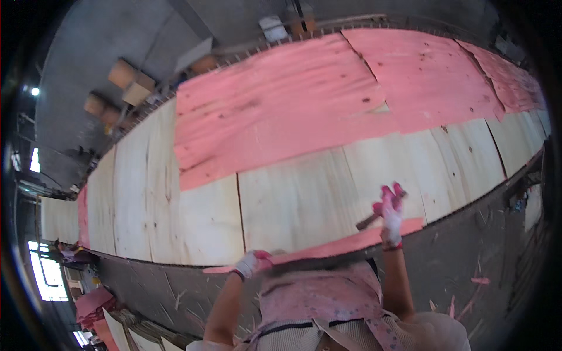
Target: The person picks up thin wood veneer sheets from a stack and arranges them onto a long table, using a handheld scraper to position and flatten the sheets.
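Pale wood veneer sheets (294, 197) lie side by side on a long table, with pink-coated veneer sheets (281, 114) over their far part. Along the near edge runs a narrow pink veneer strip (333, 246). My left hand (252, 264), in a white glove with pink fingers, pinches the strip's left part. In my right hand (390, 215), gloved the same way, is a short dark flat tool (368, 222), its exact kind unclear; the hand is above the pale sheets near the strip's right part.
Cardboard boxes (131, 82) stand on the floor beyond the table. Stacked pink sheets (94, 305) and pale veneer sheets (140, 331) are at the lower left. Another person (70, 253) is at the table's far left end. Scraps (480, 281) litter the floor on the near side.
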A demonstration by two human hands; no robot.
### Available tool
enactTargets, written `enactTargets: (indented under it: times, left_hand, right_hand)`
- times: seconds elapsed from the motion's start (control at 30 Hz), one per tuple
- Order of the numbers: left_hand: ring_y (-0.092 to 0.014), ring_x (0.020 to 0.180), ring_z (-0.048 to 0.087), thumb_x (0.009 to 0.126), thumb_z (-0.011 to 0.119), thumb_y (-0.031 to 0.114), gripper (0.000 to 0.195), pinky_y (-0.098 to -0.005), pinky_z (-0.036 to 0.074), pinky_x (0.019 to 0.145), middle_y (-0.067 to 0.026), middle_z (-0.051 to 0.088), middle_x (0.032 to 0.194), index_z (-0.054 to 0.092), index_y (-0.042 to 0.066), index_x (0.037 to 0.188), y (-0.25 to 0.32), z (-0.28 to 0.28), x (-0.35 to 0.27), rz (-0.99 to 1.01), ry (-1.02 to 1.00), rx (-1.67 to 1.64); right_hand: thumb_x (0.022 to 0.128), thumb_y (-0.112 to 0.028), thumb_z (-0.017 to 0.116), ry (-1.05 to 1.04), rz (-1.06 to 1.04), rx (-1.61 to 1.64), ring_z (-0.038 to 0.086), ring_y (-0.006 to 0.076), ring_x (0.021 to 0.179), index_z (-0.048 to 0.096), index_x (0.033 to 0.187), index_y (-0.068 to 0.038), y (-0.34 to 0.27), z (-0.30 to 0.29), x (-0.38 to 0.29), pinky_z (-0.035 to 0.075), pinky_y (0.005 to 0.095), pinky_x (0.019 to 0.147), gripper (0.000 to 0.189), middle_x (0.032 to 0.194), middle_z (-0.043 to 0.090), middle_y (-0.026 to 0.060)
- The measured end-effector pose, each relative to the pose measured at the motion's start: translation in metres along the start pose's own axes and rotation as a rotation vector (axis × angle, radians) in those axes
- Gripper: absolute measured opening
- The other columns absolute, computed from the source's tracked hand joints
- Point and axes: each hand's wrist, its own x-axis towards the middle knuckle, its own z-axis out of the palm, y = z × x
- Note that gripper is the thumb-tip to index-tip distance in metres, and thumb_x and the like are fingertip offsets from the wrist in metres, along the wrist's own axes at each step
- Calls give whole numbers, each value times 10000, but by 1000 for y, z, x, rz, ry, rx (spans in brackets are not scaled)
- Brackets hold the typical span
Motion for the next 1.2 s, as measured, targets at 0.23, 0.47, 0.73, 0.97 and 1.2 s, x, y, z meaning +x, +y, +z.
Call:
enactTargets:
  times: [0.23,0.47,0.73,0.97,1.2]
  left_hand:
    - [-257,921,655,725,698,398,341,-357,514,795,-82,694,964,702,181,987,-33,-62,-32,-105,292,1202]
    - [-287,998,625,741,659,433,399,-397,496,852,-88,668,1060,678,186,1053,17,-46,-33,-411,264,1139]
    - [-268,1020,616,766,615,391,348,-375,489,883,-82,669,1041,673,169,1027,34,-46,-25,-305,240,1255]
    - [-299,964,633,775,585,484,445,-384,491,843,-136,670,1023,673,128,1027,65,-1,24,-129,2,1204]
    - [-252,955,637,632,644,722,744,-350,483,855,-141,679,981,678,92,1026,53,11,43,-523,-310,819]
  right_hand:
    - [881,39,521,-214,174,-104,584,142,857,318,1362,-60,36,45,-59,508,282,738,532,1218,472,75]
    - [870,79,510,-506,-30,-418,580,120,951,381,1355,-71,104,49,-101,497,234,725,524,1295,487,37]
    - [892,35,501,-368,256,-357,513,94,681,384,1324,-66,146,46,-101,453,236,565,459,951,582,45]
    - [890,29,513,-460,317,-463,503,73,837,421,1308,-52,142,69,-99,449,212,729,435,1005,524,-8]
    - [882,26,524,-380,286,-466,499,71,864,429,1292,-46,152,61,-98,448,207,732,427,1005,496,-13]
